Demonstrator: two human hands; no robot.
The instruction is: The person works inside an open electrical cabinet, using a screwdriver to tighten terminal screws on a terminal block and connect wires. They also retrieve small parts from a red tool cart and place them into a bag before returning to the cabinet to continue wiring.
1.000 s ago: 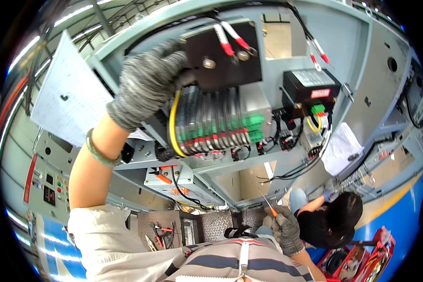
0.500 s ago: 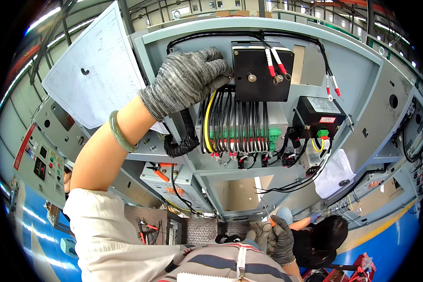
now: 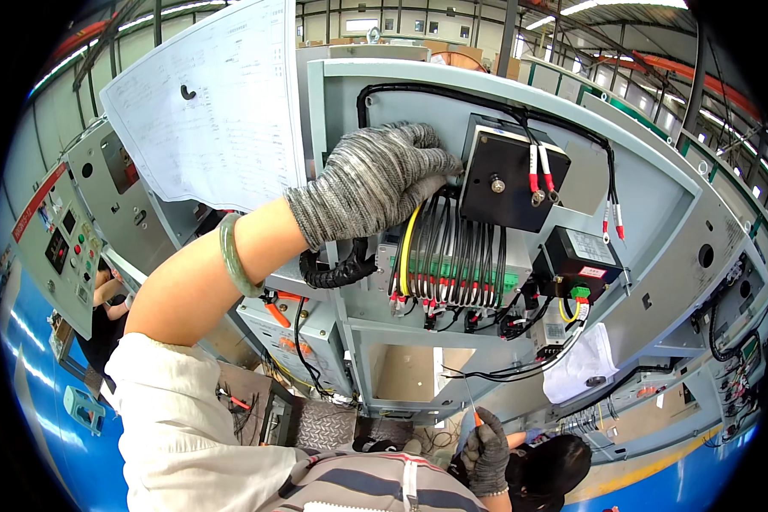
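My left hand (image 3: 382, 183), in a grey knitted glove, reaches up to the left side of a square black box (image 3: 514, 189) on the grey cabinet panel. Its fingers are bent together at the box's edge; whatever they pinch is hidden. Two black leads with red-sleeved ring terminals (image 3: 538, 196) hang over the box front, close to a bolt (image 3: 497, 184). Below the box, a row of black wires and a yellow wire (image 3: 407, 247) enter a green terminal strip. Low down, my gloved right hand (image 3: 490, 465) is closed round a screwdriver (image 3: 478, 419) with an orange handle, its thin shaft pointing up.
A second black box (image 3: 578, 260) sits right of the terminal strip, with loose leads below. A large paper drawing (image 3: 205, 111) stands at left. Orange-handled pliers (image 3: 277, 314) lie on a lower box. Another person (image 3: 555, 469) is close by at lower right.
My view has shifted, so the cabinet appears lower and turned. My left hand stays at the black box's left edge. My right hand still holds the screwdriver low down.
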